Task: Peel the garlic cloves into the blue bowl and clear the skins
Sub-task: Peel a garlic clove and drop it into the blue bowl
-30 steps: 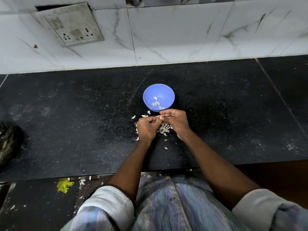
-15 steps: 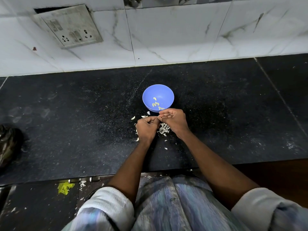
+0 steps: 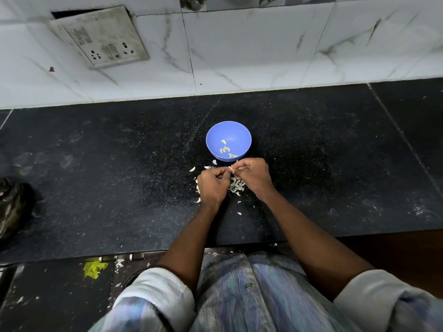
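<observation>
Moved: pretty much nothing since a second ago, both hands stay bunched together just in front of the bowl
Left hand (image 3: 212, 185): fingers curled, pinching a small garlic clove (image 3: 230, 168) at the fingertips
Right hand (image 3: 254, 174): curled too, pinching that same clove from the other side
Blue bowl (image 3: 239, 130): on the black table (image 3: 119, 176), a few peeled cloves (image 3: 225, 149) inside
Skins (image 3: 236, 186): pale heap on the table under and between the hands, some bits scattered around
Wall: socket plate (image 3: 103, 37) up left
</observation>
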Available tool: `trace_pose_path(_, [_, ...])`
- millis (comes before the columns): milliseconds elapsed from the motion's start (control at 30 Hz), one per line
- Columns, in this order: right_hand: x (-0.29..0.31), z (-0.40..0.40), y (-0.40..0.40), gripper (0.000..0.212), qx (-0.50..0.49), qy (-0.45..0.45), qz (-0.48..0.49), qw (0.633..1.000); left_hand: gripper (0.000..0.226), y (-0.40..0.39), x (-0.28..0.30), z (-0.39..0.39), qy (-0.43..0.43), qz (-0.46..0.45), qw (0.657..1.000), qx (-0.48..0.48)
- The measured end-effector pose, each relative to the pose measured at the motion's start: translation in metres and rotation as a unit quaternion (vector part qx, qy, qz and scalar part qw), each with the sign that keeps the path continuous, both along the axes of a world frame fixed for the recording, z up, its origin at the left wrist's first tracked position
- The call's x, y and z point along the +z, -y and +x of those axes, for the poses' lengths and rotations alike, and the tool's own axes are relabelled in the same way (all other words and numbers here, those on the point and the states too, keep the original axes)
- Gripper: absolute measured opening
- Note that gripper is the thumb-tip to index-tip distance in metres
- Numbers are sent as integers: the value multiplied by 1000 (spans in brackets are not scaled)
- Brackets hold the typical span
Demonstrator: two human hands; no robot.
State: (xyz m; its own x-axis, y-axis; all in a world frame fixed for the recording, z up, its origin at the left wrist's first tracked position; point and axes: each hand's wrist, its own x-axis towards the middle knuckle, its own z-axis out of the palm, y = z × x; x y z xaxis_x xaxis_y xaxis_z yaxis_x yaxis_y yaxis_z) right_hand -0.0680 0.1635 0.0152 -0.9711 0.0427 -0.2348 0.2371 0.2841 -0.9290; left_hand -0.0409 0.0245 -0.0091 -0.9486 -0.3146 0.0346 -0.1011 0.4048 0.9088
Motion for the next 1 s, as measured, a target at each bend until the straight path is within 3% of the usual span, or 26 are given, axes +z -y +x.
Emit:
trace_pose_path(133, [4, 1, 1, 5, -1, 25, -35, 999, 31, 3, -3, 0, -11, 7, 1000, 3])
trace_pose_path(300, [6, 2, 0, 9, -22, 20, -30, 999, 8, 0, 3, -1, 23, 66, 998, 2])
trace_pose_path(467, [9, 2, 0, 4, -27, 29, -36, 999, 7, -2, 3, -2, 17, 89, 996, -5])
trace_pose_path(1000, [2, 6, -5, 11, -44, 69, -75, 994, 23, -7, -10, -1, -7, -9, 999, -32])
